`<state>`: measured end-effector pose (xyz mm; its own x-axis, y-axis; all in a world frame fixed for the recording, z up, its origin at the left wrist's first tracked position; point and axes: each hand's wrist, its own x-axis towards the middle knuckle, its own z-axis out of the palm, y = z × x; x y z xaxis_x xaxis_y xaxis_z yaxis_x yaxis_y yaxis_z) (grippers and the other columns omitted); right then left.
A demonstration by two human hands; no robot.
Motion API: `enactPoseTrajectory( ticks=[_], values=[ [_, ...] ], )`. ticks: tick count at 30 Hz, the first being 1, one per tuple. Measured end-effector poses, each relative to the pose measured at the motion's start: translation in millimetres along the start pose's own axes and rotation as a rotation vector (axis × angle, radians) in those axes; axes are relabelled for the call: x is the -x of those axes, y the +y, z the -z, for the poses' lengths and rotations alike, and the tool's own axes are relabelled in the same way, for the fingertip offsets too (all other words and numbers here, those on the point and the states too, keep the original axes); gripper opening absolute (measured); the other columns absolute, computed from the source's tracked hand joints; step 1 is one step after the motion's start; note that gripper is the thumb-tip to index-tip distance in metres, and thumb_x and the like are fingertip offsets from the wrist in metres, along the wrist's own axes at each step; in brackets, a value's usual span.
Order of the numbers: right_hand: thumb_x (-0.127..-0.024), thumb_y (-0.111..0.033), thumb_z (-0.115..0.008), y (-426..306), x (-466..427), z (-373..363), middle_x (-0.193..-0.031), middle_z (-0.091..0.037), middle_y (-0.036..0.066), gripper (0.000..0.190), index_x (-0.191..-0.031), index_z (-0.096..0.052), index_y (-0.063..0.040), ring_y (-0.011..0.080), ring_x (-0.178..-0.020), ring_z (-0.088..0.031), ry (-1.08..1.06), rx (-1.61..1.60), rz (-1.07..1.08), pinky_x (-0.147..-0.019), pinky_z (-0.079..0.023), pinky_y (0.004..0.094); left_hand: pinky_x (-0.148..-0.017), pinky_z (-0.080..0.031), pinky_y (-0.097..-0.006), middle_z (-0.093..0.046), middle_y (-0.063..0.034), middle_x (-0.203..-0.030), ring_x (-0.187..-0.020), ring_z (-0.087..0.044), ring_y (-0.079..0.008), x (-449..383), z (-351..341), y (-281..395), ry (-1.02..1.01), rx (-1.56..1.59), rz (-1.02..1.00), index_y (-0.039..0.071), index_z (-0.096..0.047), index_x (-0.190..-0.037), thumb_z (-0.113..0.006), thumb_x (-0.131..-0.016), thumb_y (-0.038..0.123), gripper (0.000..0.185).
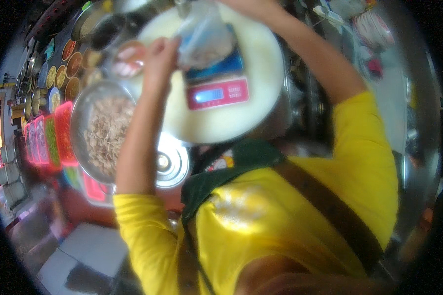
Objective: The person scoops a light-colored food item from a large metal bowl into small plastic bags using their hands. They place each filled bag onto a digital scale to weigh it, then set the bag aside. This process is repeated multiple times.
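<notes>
A clear plastic bag [206, 40] with pale brownish contents rests on the blue platform of a pink digital kitchen scale [218, 94], its display lit. The scale stands on a thick round white chopping board [221, 127]. My left hand [161, 53] is at the bag's left side, fingers curled and seemingly gripping its plastic; blur softens the detail. My right hand [249, 7] reaches to the top edge beyond the bag, its fingers largely cut off. Under my left forearm sits a steel bowl [77, 136] of thin brown slices, probably meat [107, 129].
Pink bins [64, 132] of chopped ingredients line the left, with small bowls [74, 64] of seasonings beyond. A plate of pale pieces [127, 61] lies by my left wrist. A round steel lid [171, 162] is near my body. Stacked bowls [373, 29] stand far right.
</notes>
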<state>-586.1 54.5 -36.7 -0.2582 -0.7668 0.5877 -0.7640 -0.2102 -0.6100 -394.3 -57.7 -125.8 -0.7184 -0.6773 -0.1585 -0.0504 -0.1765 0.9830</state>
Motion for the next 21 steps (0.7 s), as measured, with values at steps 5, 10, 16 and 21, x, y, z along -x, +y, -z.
enactPoseTrajectory(
  ticks=[5, 10, 16, 21],
  values=[
    [-0.085, -0.044, -0.061, -24, 18, -24, -0.078, -0.068, 0.014, 0.033, -0.095, -0.068, -0.013, 0.0318, -0.077, -0.065, -0.33, 0.382, 0.596, -0.073, -0.052, 0.042, -0.048, -0.052, -0.0269, -0.052, 0.0002, -0.064, -0.051, -0.053, -0.0099, 11, 4, 9, 0.046, -0.045, -0.003, 0.009, -0.053, -0.076, -0.063, -0.089, 0.024, 0.022],
    [-0.089, -0.051, -0.055, -17, 39, -1, -0.078, -0.068, 0.014, 0.043, -0.089, -0.073, -0.012, 0.0295, -0.081, -0.066, -0.625, 0.634, 0.434, -0.076, -0.052, 0.0415, -0.047, -0.05, -0.0266, -0.048, 0.0, -0.062, -0.047, -0.048, -0.0094, 6, 1, 17, 0.026, -0.033, 0.008, 0.012, -0.048, -0.071, -0.063, -0.09, 0.021, 0.026],
    [-0.089, -0.053, -0.053, -12, 46, 8, -0.079, -0.068, 0.013, 0.049, -0.086, -0.074, -0.009, 0.0267, -0.078, -0.067, -0.732, 0.677, 0.316, -0.075, -0.052, 0.0401, -0.073, -0.051, -0.0303, -0.058, -0.0032, -0.076, -0.077, -0.059, -0.0158, 10, -1, 39, 0.032, -0.52, -0.508, 0.005, -0.058, -0.082, -0.07, -0.083, 0.013, 0.015],
    [-0.089, -0.055, -0.051, -21, 45, 6, -0.082, -0.068, 0.013, 0.053, -0.083, -0.074, -0.008, 0.0273, -0.077, -0.067, -0.804, 0.696, 0.272, -0.073, -0.052, 0.0399, -0.103, -0.035, -0.0441, -0.069, -0.0071, -0.092, -0.103, -0.06, -0.0265, 14, -32, 83, -0.344, -1.172, -1.18, 0.011, -0.068, -0.094, -0.07, -0.074, 0.008, 0.021]
  ],
)
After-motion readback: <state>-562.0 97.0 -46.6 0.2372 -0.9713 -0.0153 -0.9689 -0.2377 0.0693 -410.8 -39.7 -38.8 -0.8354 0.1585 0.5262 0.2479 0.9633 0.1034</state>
